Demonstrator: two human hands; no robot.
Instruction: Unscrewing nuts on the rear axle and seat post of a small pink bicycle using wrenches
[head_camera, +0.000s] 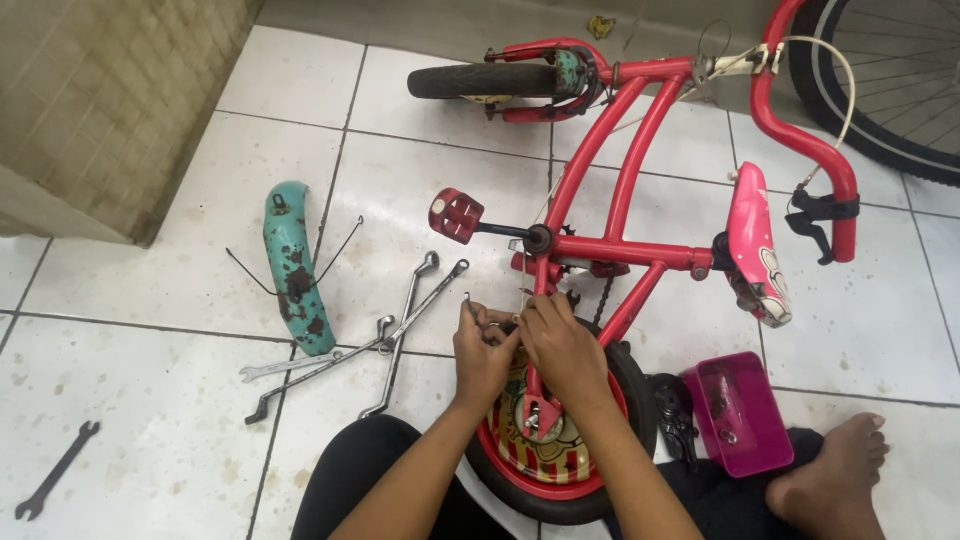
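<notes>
Head view: left hand (484, 352) and right hand (560, 345) pinched narrow on a thin wire stay (472, 300) above the small red bike's rear wheel (560, 440), spanners (350, 350) on the floor left of the grip; best held steady, eased gently.

Small red bicycle (640, 170) lies upturned on white tiles, its rear wheel (560, 440) nearest the person
</notes>
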